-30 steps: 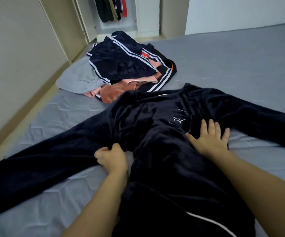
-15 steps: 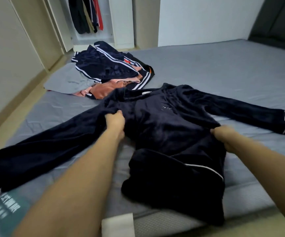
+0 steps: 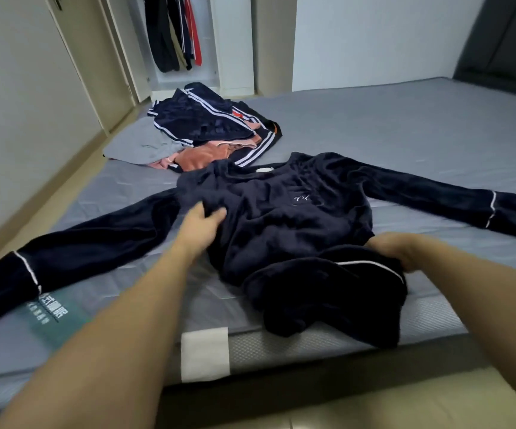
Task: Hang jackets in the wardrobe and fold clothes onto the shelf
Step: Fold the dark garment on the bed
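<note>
A dark navy velvet top (image 3: 287, 224) lies spread on the grey mattress (image 3: 405, 131), both sleeves stretched out to the sides, its lower hem bunched near the front edge. My left hand (image 3: 202, 226) grips the fabric near the left shoulder. My right hand (image 3: 395, 250) holds the fabric at the right side of the body, by the white-piped hem. A pile of clothes (image 3: 207, 131), navy with white stripes, grey and pink, sits farther back on the left. The open wardrobe (image 3: 176, 32) with hanging garments stands beyond it.
A beige wall and wardrobe doors (image 3: 34, 103) run along the left. A dark headboard (image 3: 504, 41) is at the far right. A white tag (image 3: 204, 354) hangs on the mattress front edge above the floor (image 3: 374, 407).
My view pulled back, showing the whole top and mattress edge. My left hand moved up to the shoulder area. My right hand went from flat on the chest to gripping the right side.
</note>
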